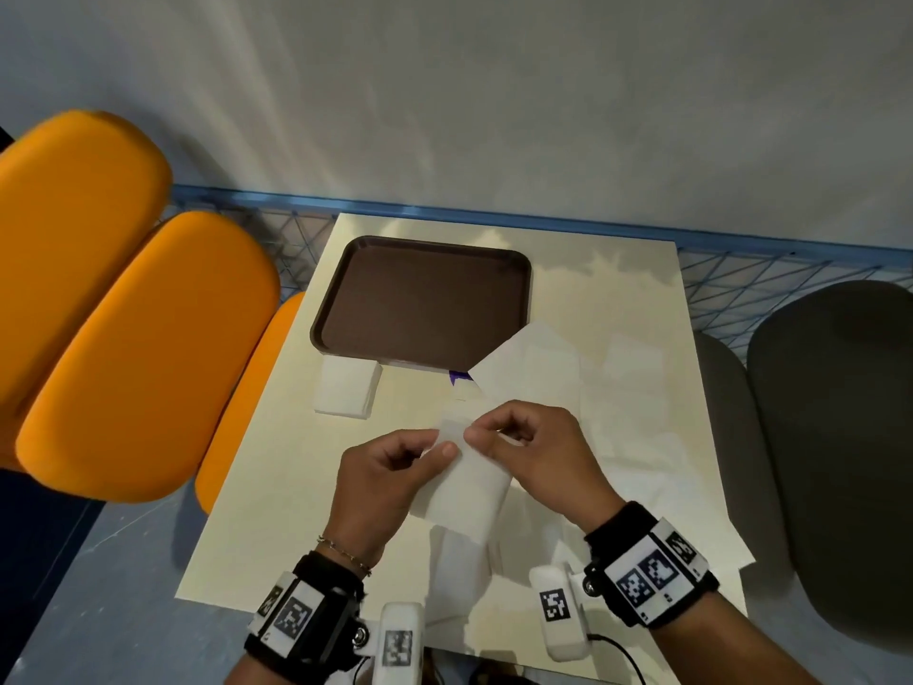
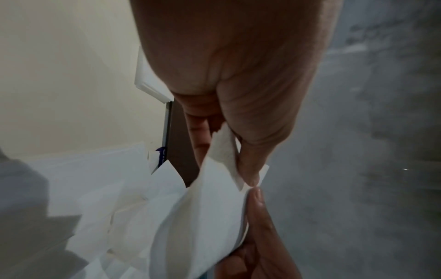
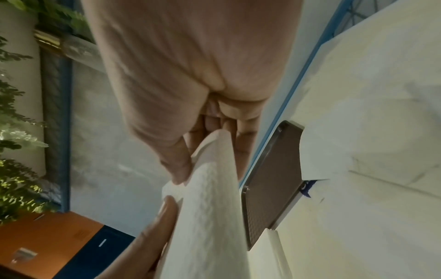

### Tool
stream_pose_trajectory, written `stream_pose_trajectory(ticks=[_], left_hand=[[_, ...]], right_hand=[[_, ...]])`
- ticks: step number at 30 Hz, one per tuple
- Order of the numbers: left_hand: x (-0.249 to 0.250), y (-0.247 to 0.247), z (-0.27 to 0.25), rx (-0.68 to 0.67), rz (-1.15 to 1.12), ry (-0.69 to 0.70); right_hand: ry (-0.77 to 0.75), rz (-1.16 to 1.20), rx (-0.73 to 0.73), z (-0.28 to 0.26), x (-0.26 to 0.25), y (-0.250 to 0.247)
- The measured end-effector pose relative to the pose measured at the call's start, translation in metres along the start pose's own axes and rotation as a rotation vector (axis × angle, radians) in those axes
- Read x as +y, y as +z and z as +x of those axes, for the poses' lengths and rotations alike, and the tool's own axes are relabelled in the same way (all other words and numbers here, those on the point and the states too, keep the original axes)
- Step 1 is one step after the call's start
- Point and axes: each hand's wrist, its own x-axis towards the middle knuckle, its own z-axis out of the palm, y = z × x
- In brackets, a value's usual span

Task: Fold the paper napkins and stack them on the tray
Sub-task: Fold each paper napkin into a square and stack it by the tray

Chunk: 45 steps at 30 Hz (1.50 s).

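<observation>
Both hands hold one white paper napkin (image 1: pixel 464 491) lifted above the cream table, near its front. My left hand (image 1: pixel 395 462) pinches the napkin's top edge between thumb and fingers, and my right hand (image 1: pixel 523 437) pinches the same edge just beside it. The left wrist view shows the napkin (image 2: pixel 210 217) gripped by my left thumb and fingers, with a right finger touching from below. In the right wrist view the napkin (image 3: pixel 210 207) hangs from my right hand's pinch. The brown tray (image 1: pixel 425 299) lies empty at the back of the table.
A small stack of folded napkins (image 1: pixel 346 388) sits by the tray's near left corner. Loose unfolded napkins (image 1: pixel 533 363) lie right of the tray and under my hands. Orange chairs (image 1: pixel 123 313) stand left, a dark chair (image 1: pixel 840 437) right.
</observation>
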Motion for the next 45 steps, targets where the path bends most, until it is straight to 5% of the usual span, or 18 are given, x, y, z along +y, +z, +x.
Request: stream_pose_trajectory(ticks=[16, 29, 45], left_hand=[[-0.003, -0.018, 0.018, 0.128, 0.255, 0.179], [0.007, -0.030, 0.026, 0.132, 0.030, 0.044], [0.002, -0.045, 0.036, 0.089, 0.068, -0.044]], right_hand=[[0.046, -0.039, 0.182, 0.025, -0.017, 0.039], [0.066, 0.007, 0.214, 0.038, -0.021, 0.062], [0.076, -0.023, 0.116, 0.046, -0.025, 0.074]])
